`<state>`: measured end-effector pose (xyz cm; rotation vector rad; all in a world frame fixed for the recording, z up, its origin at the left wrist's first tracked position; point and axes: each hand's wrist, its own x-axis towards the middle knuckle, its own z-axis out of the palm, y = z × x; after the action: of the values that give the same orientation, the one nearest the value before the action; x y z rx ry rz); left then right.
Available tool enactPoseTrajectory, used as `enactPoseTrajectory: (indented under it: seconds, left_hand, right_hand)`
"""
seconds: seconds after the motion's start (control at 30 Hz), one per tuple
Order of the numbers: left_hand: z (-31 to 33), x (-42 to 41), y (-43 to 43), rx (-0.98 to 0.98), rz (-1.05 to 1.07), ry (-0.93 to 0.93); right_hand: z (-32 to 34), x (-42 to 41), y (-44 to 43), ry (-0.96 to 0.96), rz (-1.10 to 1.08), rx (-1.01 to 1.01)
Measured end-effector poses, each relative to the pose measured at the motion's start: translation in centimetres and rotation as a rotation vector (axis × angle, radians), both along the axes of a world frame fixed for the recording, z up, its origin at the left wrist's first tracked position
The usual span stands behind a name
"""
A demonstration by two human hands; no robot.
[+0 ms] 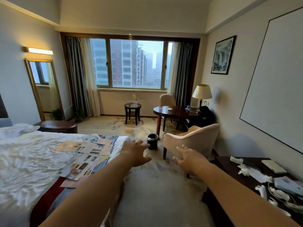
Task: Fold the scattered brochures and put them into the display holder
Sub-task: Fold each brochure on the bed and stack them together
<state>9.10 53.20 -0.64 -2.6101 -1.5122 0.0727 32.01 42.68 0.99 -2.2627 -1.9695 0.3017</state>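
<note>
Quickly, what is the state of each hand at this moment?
Left hand: open, fingers spread, holding nothing, in the air beside the bed.
Right hand: open, fingers spread, holding nothing.

I see a black round waste bin (pixel 152 141) just beside a beige upholstered armchair (pixel 191 140), a dark round wooden table (pixel 173 111) behind.

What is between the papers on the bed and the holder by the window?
Between the brochures and display holder the head view shows only bedding and patterned carpet; the black bin stands aside.
</note>
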Motion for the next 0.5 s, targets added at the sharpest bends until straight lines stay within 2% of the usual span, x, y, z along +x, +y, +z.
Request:
enactPoseTrajectory:
  seconds: [0.27,0.5]
  left_hand:
    - [-0.3,5.8,14.2,0.063,-0.088,0.135]
    - [2.6,13.9,29.5,0.062,0.014,-0.002]
  right_hand:
    - [1.0,6.6,14.1,-0.025,0.008,-0.027]
    - [2.1,15.6,31.0,-0.1,0.037,0.007]
